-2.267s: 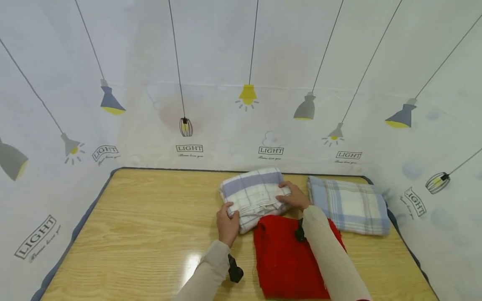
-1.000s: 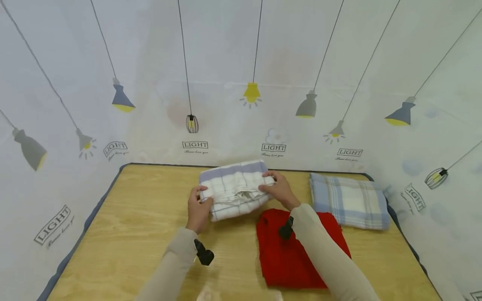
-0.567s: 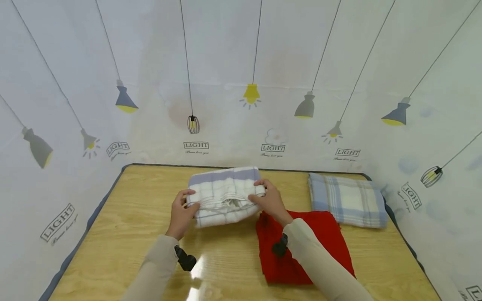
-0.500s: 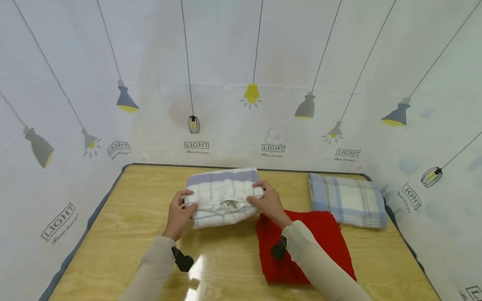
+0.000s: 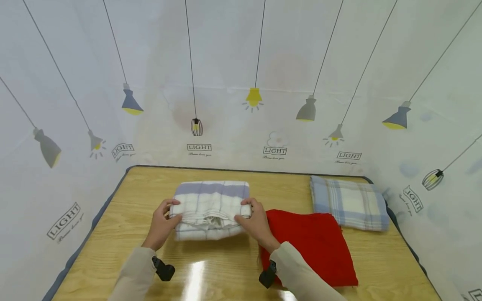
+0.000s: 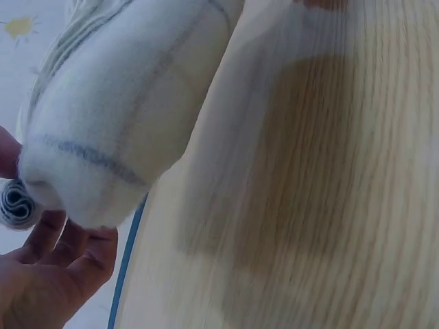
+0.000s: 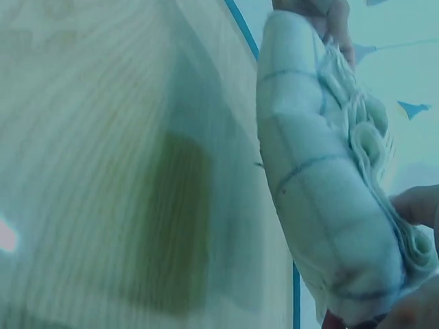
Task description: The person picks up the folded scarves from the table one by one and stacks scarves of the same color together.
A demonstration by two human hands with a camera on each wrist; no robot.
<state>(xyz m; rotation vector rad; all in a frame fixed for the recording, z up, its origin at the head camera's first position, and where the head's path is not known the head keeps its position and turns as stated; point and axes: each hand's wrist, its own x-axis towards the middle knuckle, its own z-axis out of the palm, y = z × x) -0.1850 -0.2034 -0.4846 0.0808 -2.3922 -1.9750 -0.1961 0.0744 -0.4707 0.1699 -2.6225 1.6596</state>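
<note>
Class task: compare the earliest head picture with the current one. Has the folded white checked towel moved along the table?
Yes. The white checked towel, gripped by both hands, has moved left: it sat just behind the red cloth and now sits beside it, farther from the blue plaid cloth.

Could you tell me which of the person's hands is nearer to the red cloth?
Right. The right hand grips the folded white towel at its right end, next to the red cloth; the left hand grips the towel's far left end.

We see a white towel (image 5: 211,209) with thin grey-blue checks and a lavender band, a plain red cloth (image 5: 312,246), a pale blue plaid towel (image 5: 348,202), perhaps cream-centred, and a light wood-grain table (image 5: 128,217).
</note>
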